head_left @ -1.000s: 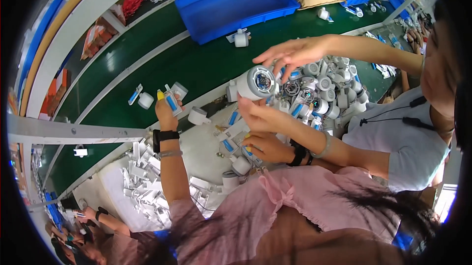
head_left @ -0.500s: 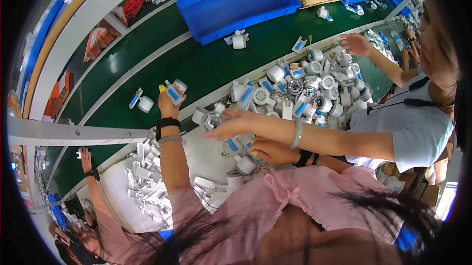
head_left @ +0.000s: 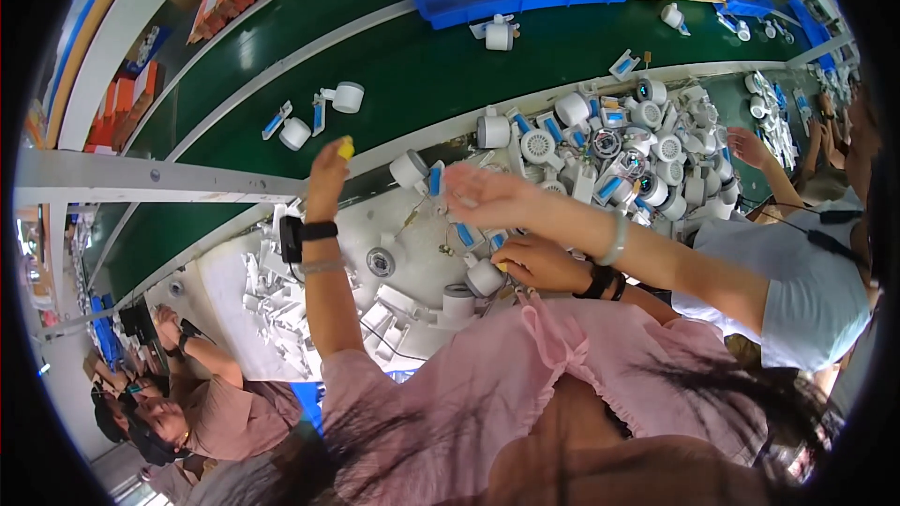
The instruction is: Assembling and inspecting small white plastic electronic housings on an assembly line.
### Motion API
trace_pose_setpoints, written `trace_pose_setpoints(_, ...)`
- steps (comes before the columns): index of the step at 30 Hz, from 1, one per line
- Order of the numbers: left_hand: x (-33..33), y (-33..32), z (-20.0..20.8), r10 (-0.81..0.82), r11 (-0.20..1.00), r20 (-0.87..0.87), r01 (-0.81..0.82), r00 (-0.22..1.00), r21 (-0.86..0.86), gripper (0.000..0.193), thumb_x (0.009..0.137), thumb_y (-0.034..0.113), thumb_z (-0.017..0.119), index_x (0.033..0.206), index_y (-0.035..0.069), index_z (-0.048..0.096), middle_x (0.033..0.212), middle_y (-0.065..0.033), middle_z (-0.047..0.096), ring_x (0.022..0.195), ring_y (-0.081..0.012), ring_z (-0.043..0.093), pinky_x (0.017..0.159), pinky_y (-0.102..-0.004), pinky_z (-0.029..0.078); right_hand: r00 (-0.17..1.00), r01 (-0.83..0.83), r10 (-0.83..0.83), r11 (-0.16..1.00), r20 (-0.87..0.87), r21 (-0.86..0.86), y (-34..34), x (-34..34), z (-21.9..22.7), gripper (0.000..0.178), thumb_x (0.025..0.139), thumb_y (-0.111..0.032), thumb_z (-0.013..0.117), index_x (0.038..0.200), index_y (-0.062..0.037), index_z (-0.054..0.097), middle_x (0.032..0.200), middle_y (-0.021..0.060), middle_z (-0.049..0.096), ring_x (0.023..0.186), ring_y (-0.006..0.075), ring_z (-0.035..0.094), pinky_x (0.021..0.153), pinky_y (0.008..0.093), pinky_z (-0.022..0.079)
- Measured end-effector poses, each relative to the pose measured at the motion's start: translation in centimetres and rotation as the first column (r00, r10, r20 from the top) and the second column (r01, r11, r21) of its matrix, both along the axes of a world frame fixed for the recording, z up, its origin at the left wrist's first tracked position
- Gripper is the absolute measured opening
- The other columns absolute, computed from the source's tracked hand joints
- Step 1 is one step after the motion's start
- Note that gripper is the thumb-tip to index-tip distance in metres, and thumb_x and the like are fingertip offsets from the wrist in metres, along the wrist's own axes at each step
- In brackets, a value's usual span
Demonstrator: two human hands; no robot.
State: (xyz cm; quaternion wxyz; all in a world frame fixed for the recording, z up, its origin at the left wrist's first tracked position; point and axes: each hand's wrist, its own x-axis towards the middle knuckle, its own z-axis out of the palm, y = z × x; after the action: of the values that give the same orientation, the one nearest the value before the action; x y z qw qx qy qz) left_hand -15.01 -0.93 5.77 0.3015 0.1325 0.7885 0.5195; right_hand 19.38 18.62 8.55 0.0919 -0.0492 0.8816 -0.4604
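Note:
My left hand [head_left: 328, 170], with a yellow cover on a fingertip, is over the near edge of the green belt. It holds nothing, and its fingers are slightly bent and apart. Just beyond it, a white fan unit [head_left: 348, 97] with a round head lies on the belt. My right hand [head_left: 547, 262] is low in front of my chest, its fingers bent round the edge of a white cup-shaped fan housing [head_left: 484, 277]. A co-worker's hand [head_left: 483, 195] reaches across from the right, above my right hand, beside a loose fan head [head_left: 410, 169].
A heap of white fan units [head_left: 600, 145] covers the bench on the right. White plastic pieces [head_left: 281, 304] lie at the left by a metal post beam [head_left: 159, 176]. A blue tray [head_left: 525, 1] stands on the green belt [head_left: 412, 65]. Another person [head_left: 225, 337] sits at lower left.
My left hand has let go of the white fan unit, which now lies on the belt, and has drawn back. The co-worker's hand has opened near the fan head. The view has shifted.

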Motion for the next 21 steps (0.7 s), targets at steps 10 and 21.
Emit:
trace_pose_setpoints(10,16.4,-4.2,-2.1,-0.508,0.771,-0.41,0.187,0.757,-0.609,0.056,0.069,0.014,0.068,0.123,0.005,0.053,0.107,-0.0203,0.06,0.102,-0.0372,0.056,0.084,-0.0457,0.048,0.978,0.199,-0.177,0.953,0.11,-0.229,-1.6,-0.2,-0.3,0.02,0.087,-0.009,0.057,0.106,-0.006,0.061,0.093,0.0111,0.066,0.084,0.0235,0.065,0.075,0.0324,0.05)
trace_pose_setpoints(21,21.8,-0.3,3.3,-0.226,0.972,-0.224,0.205,0.948,-0.111,0.051,0.079,0.015,0.069,0.125,0.003,0.049,0.092,-0.0164,0.064,0.08,-0.0349,0.063,0.069,-0.039,0.049,0.75,0.66,-0.24,0.342,0.617,-0.669,-3.6,-5.3,-4.1,0.03,0.097,-0.031,0.049,0.102,-0.0033,0.061,0.097,0.0025,0.064,0.086,0.0116,0.06,0.075,0.0251,0.047)
